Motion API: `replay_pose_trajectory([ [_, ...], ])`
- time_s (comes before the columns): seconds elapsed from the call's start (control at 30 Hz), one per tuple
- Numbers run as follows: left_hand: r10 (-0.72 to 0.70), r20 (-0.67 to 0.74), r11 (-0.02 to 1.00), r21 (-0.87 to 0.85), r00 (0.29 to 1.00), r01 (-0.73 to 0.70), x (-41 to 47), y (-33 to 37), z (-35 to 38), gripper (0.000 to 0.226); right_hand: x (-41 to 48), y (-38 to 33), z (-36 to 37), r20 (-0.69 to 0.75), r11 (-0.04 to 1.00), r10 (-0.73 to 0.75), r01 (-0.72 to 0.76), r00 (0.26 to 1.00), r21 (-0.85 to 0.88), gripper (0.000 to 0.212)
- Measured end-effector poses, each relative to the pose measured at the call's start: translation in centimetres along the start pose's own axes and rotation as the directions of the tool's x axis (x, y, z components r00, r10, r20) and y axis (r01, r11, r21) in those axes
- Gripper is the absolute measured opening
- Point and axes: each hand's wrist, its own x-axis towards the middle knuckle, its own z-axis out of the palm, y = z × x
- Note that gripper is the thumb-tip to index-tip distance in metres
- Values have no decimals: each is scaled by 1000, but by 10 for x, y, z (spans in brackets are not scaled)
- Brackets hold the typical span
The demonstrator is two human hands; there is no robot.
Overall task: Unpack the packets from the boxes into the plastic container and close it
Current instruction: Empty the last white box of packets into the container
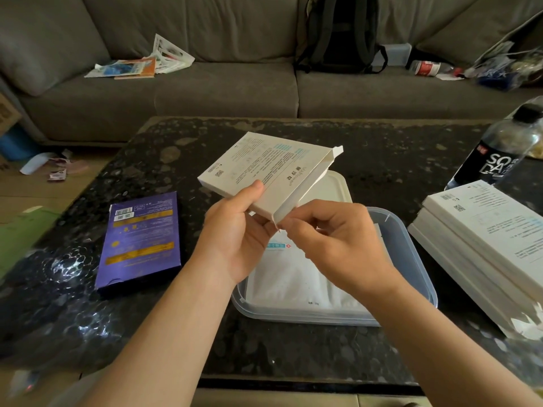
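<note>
My left hand (235,230) holds a flat white box (264,168) tilted above the table, thumb on its printed face. My right hand (338,245) pinches the near corner flap of the same box. Its side flaps are open. Under my hands stands the clear plastic container (411,251) with white packets (291,277) lying in it. The container's white lid (335,189) lies just behind it, partly hidden by the box. A stack of white boxes (484,239) sits at the right. A purple box (141,242) lies flat at the left.
A black-labelled soda bottle (499,151) stands at the far right of the dark stone table (293,348). Behind the table is a grey sofa (205,92) with papers (141,63), a black backpack (340,33) and clutter on it. Litter lies on the floor at the left.
</note>
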Motion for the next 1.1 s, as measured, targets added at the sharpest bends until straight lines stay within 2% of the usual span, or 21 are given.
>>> replay_pose_trajectory([
  [0.07, 3, -9, 1000, -7, 1000, -3, 0, 0, 0, 41, 1, 0, 1, -5, 1000, -16, 16, 1000, 11, 7],
  [0.23, 16, -11, 999, 37, 1000, -15, 0, -3, 1, 37, 2, 7, 7, -44, 996, -73, 70, 996, -48, 13],
  [0.37, 18, -20, 1000, 16, 1000, -18, -1, -4, 5, 36, -1, 12, 16, -158, 990, -103, 87, 982, -107, 9],
  [0.57, -2, -43, 1000, -3, 999, 2, -4, -7, 10, 33, -3, 17, 29, -305, 962, -196, 122, 932, -244, 20],
  [0.67, -15, -63, 999, -39, 998, 12, -3, -4, 8, 36, 0, 17, 23, -181, 962, -213, 173, 960, -213, 11],
  [0.77, -6, -53, 999, -34, 999, 4, -2, 2, 3, 38, 5, 16, 10, -13, 977, -147, 143, 989, -160, 31],
  [0.83, -6, -25, 1000, -2, 1000, 6, -1, 7, 0, 42, 8, 17, 0, 50, 965, -115, 124, 992, -233, 42],
  [0.97, -37, 48, 999, 40, 998, 35, -1, 17, -3, 62, 12, 23, -14, 121, 791, -270, 291, 955, -538, 46],
  [1.1, -38, 56, 996, 84, 998, 33, -4, 16, -1, 57, 13, 26, -14, 110, 620, -347, 316, 931, -718, 38],
])
